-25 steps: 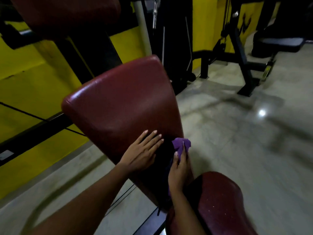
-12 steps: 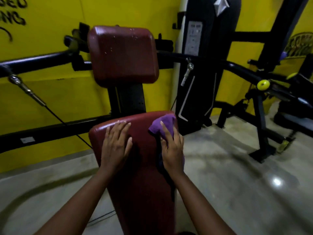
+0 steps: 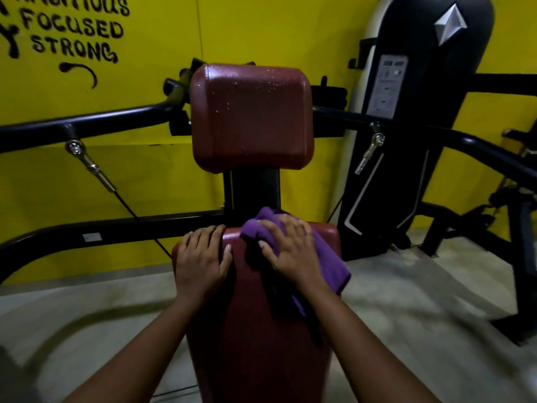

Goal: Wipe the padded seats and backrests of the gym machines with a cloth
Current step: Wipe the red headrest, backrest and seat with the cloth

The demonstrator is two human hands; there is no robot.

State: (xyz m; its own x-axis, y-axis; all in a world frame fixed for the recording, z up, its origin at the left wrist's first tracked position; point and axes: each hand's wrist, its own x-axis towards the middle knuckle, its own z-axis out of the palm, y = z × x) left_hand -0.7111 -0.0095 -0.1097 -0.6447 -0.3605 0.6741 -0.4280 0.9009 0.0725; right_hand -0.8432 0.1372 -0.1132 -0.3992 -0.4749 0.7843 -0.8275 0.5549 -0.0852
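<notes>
Head view looks down on a long maroon pad [image 3: 255, 330] of a gym machine, its far end close to a black upright post [image 3: 255, 196]. Left hand [image 3: 200, 263] lies flat on the pad's far left corner, fingers straight and close together, holding nothing. Right hand [image 3: 290, 251] presses a purple cloth [image 3: 328, 257] onto the far right part of the same pad, fingers spread and laid over the cloth; the cloth's loose end hangs past the pad's right edge. Above the post sits a squarer maroon pad [image 3: 251, 117] speckled with small droplets. Behind stands a yellow wall [image 3: 261, 24].
</notes>
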